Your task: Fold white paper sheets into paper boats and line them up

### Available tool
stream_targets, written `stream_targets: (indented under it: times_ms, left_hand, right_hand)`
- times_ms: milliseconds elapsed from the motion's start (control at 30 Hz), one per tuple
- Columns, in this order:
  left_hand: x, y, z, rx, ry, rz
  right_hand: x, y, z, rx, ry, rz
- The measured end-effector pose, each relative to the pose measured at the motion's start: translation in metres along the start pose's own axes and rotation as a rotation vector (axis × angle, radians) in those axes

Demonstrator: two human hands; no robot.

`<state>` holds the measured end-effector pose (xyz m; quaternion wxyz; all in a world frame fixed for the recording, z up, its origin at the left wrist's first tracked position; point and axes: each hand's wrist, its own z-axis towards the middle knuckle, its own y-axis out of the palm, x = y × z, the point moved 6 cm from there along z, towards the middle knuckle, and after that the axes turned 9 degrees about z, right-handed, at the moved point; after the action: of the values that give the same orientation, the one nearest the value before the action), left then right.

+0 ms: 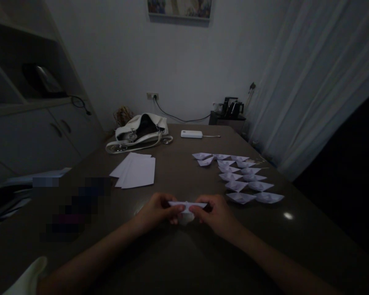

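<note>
Both my hands meet over the dark table [178,254] near its middle. My left hand [156,212] and my right hand [217,214] each pinch one end of a small folded white paper piece [187,205], fingers closed on it. The piece is held just above the tabletop, long and flat on top. To the right of my right hand lie several finished white paper boats [240,176] in two rows. A stack of blank white sheets [137,170] lies beyond my left hand.
A white handbag [140,131] sits at the far edge, with a white power bank [191,134] and cable beside it. A kettle set [230,108] stands on a side table at the back. Cabinets on the left, curtain on the right.
</note>
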<state>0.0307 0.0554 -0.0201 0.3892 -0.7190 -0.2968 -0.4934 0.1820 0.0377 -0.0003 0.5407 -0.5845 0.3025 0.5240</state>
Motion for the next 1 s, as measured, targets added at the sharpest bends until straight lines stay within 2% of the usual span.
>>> stream_targets:
  times_ms: [167, 233, 300, 433, 500, 567, 667, 833, 900, 1000]
  left_hand:
    - [0.007, -0.003, -0.002, 0.050, 0.007, 0.033]
    - [0.010, -0.002, -0.004, 0.036, 0.035, 0.081]
    - [0.013, -0.001, -0.007, 0.027, 0.085, 0.192]
    - [0.020, 0.004, -0.011, 0.054, 0.285, 0.557]
    - [0.023, 0.008, -0.012, 0.069, 0.350, 0.644]
    - [0.025, 0.008, -0.012, 0.109, 0.359, 0.666]
    - [0.029, 0.006, -0.013, 0.185, 0.349, 0.668]
    - [0.033, 0.004, -0.017, 0.263, 0.356, 0.660]
    - [0.033, 0.005, -0.017, 0.251, 0.357, 0.641]
    - [0.030, 0.009, -0.017, 0.184, 0.330, 0.543]
  right_hand:
    - [-0.008, -0.003, -0.001, 0.040, -0.083, -0.117]
    - [-0.011, -0.003, -0.001, 0.030, -0.142, -0.162]
    - [-0.014, -0.002, -0.002, 0.004, -0.214, -0.220]
    - [-0.018, 0.004, -0.004, -0.102, -0.353, -0.290]
    - [-0.019, 0.005, -0.006, -0.115, -0.385, -0.281]
    - [-0.021, 0.003, -0.006, -0.081, -0.403, -0.248]
    - [-0.016, -0.004, -0.002, -0.010, -0.326, -0.143]
    - [0.013, -0.006, 0.009, -0.046, 0.023, 0.328]
    - [0.019, -0.003, 0.011, -0.064, 0.074, 0.436]
    - [0.021, -0.001, 0.012, -0.059, 0.074, 0.464]
